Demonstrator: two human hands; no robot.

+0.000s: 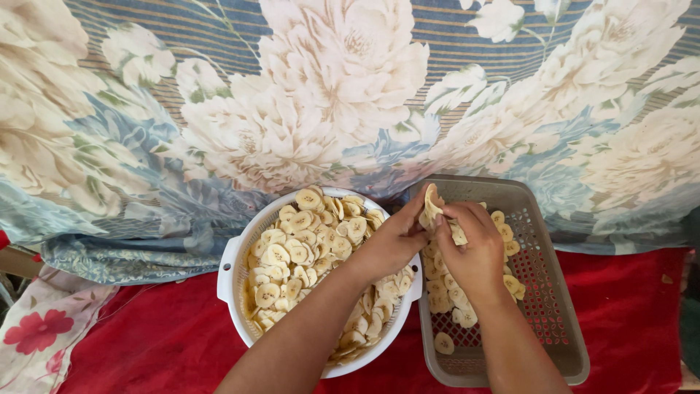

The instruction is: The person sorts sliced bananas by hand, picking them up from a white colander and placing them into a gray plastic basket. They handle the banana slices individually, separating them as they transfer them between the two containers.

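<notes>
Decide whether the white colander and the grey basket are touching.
Cannot tell. In the head view the colander and basket rims come close, but the left hand and forearm cover where they would meet.

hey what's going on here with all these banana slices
A person is working over two containers on a red cloth. A white colander is heaped with pale banana slices. Beside it, a grey basket holds a thinner layer of slices. Both hands meet above the gap between them: the left hand and right hand hold a small clump of slices together, fingers pinched on it. A floral cloth covers the area behind.
</notes>
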